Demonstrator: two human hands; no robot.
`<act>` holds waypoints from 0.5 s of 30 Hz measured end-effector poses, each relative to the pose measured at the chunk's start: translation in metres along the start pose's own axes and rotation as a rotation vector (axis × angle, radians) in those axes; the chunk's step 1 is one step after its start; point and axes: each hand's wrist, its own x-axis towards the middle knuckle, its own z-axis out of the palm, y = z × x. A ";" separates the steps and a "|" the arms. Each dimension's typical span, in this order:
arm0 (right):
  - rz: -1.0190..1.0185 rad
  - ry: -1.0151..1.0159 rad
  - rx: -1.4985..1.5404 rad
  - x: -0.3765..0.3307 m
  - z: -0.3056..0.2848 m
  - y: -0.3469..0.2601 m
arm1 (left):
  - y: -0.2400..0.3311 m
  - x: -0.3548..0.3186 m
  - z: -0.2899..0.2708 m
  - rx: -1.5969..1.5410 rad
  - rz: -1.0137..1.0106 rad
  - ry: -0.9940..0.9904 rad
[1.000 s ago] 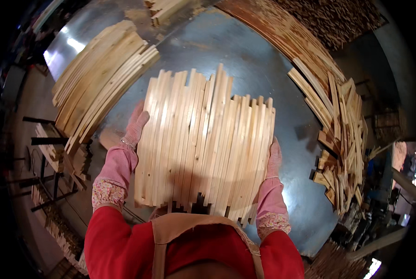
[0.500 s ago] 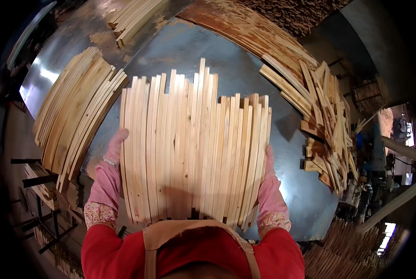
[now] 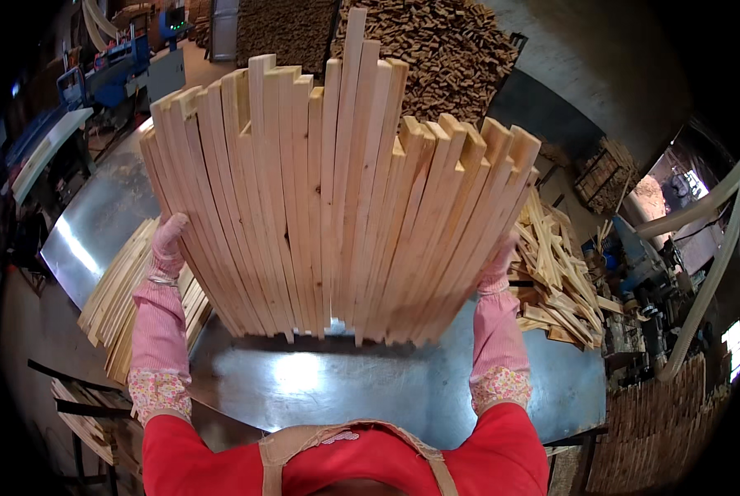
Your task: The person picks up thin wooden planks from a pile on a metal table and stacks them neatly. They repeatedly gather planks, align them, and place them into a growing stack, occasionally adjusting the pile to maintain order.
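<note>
Left hand [image 3: 169,245] and right hand [image 3: 495,269] raised, palms pressing inward

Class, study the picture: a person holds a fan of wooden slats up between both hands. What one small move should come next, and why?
Probably tapping the bundle of slats down on the metal table. The left hand and right hand squeeze it from the sides clear of the table, and its upper and lower ends are stepped, not level.

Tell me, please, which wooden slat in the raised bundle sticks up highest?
The pale slat just right of the bundle's middle; its top end rises clearly above every neighbouring slat.
</note>
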 end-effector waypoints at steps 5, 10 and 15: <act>0.181 0.137 0.054 -0.010 0.032 0.043 | -0.022 -0.034 0.031 0.526 -0.083 -0.049; 0.218 0.112 0.050 -0.024 0.061 0.030 | -0.017 -0.041 0.013 0.562 -0.101 -0.045; 0.302 0.077 0.001 -0.089 0.082 -0.002 | -0.036 -0.090 -0.039 0.719 -0.011 -0.183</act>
